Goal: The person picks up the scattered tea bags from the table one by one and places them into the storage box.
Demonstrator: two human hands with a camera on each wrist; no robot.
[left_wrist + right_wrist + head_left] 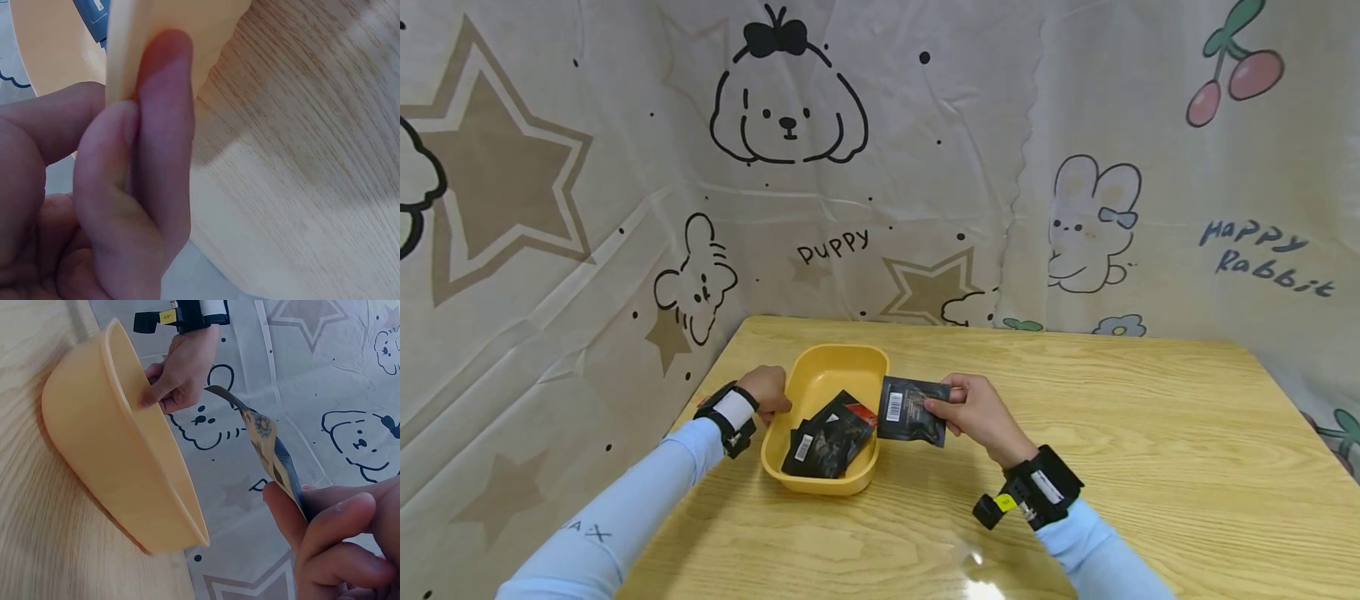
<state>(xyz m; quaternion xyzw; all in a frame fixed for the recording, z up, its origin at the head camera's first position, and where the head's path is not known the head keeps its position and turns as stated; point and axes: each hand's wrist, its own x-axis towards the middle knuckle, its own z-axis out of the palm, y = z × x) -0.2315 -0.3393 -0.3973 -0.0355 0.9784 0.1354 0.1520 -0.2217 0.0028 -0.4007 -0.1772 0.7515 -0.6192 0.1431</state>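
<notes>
A yellow plastic basin (pixel 831 360) stands on the table, several dark packets (pixel 829 442) lying in its near half. My left hand (pixel 766 390) pinches the basin's left rim; in the left wrist view, fingers (pixel 165 94) lie on both sides of the basin wall (pixel 125 37). Between thumb and fingers, my right hand (pixel 981 412) holds a flat black packet (pixel 910 410) with a white barcode label, at the basin's right edge. The right wrist view shows this packet (pixel 265 434) edge-on, raised above the rim, with its end in the right hand (pixel 337 540).
The wood-grain table (pixel 1120 433) stretches out to the right of the basin. Behind it and along the left hangs a pale cloth (pixel 880 192) printed with cartoon animals and stars. Each wrist wears a black strap with a camera (pixel 988 511).
</notes>
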